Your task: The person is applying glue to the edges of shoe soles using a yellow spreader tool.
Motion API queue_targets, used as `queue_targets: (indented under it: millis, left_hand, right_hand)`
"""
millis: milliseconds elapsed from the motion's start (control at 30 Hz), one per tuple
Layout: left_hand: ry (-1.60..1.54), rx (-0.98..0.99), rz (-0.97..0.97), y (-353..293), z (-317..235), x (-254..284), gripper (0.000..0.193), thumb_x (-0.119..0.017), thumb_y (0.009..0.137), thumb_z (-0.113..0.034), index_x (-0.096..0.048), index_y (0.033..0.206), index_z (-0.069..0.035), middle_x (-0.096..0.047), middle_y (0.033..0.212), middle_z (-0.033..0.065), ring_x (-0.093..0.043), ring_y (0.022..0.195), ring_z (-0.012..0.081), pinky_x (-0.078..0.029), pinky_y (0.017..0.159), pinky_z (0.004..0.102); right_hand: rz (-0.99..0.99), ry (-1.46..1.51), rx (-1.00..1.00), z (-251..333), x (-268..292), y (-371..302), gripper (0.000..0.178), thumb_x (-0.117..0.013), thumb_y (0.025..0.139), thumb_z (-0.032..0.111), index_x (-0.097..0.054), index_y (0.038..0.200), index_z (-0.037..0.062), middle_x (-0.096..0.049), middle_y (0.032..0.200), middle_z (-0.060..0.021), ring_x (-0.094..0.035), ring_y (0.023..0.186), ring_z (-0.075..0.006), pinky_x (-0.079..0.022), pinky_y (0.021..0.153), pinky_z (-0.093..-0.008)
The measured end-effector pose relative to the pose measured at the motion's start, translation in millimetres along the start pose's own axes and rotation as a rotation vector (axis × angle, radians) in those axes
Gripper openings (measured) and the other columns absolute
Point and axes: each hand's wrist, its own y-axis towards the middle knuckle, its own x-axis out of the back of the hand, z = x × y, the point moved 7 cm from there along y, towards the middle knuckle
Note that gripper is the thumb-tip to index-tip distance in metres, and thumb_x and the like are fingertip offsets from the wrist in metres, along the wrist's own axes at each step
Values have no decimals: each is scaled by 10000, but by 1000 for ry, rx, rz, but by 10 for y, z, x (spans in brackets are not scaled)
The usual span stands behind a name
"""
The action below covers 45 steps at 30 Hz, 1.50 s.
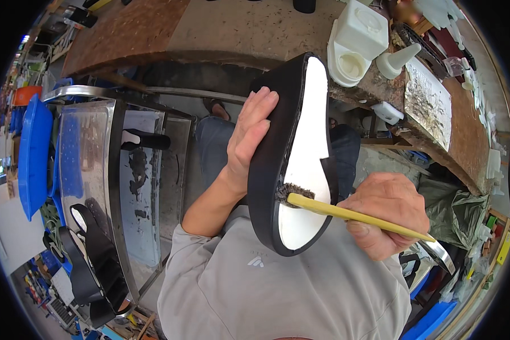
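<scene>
A black platform shoe sole (263, 170) with a white upper face (309, 130) stands tilted above my lap, its long axis running away from me. My left hand (249, 133) is pressed along the sole's left side wall; its thumb is hidden. My right hand (388, 209) grips a brush (345, 212) by its yellow handle, fingers closed round it. The brush's dark bristles touch the white face near its left edge, toward the near, rounded end. A short black strip (327, 170) crosses the right edge of the white face.
A worn workbench (238, 28) curves across the far side, carrying a white plastic container (360, 37), a white nozzle-like cone (399, 59) and a stained sheet (430, 105). At left, a metal rack (119, 187) holds more black soles (90, 272); a blue tray (34, 158) stands beyond.
</scene>
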Motion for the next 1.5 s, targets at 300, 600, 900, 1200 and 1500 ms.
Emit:
queue_targets:
  millis: [300,600,900,1200,1500]
  left_hand:
    - [-114,122,77,-57,25,-103,573,-696,778,-64,-378,1251,-9,-492,1303,290,-517,1185,435,-369,1045,503]
    - [-277,347,231,-119,61,-185,486,-626,794,-9,-425,1234,29,-498,1318,237,-498,1214,400,-393,1029,423]
    - [-488,630,440,-85,-16,-352,518,-613,791,-53,-428,1266,41,-516,1287,216,-534,1193,323,-415,1006,363]
    - [-718,927,637,-104,-105,-600,411,-558,890,-244,-491,1222,-11,-605,1151,139,-620,1046,261,-447,922,342]
    - [-715,896,682,-150,-115,-656,370,-595,864,-200,-534,1183,-21,-570,1124,60,-602,964,171,-441,867,316]
  right_hand:
    - [72,19,-10,102,-20,-70,223,-743,627,-15,-661,820,-91,-660,678,-163,-611,478,-191,-460,407,-245]
    - [118,40,71,141,-12,-121,232,-743,628,0,-661,825,-90,-656,669,-168,-600,465,-176,-446,394,-231]
    - [163,119,147,126,32,-112,191,-746,657,14,-662,799,-82,-657,660,-156,-612,476,-162,-450,408,-214]
    - [417,211,269,-17,117,48,176,-733,763,100,-669,831,-49,-681,737,-157,-667,586,-176,-480,469,-245]
    - [567,339,375,-167,175,105,93,-673,738,29,-681,759,-61,-650,674,-159,-566,460,-139,-407,394,-217]
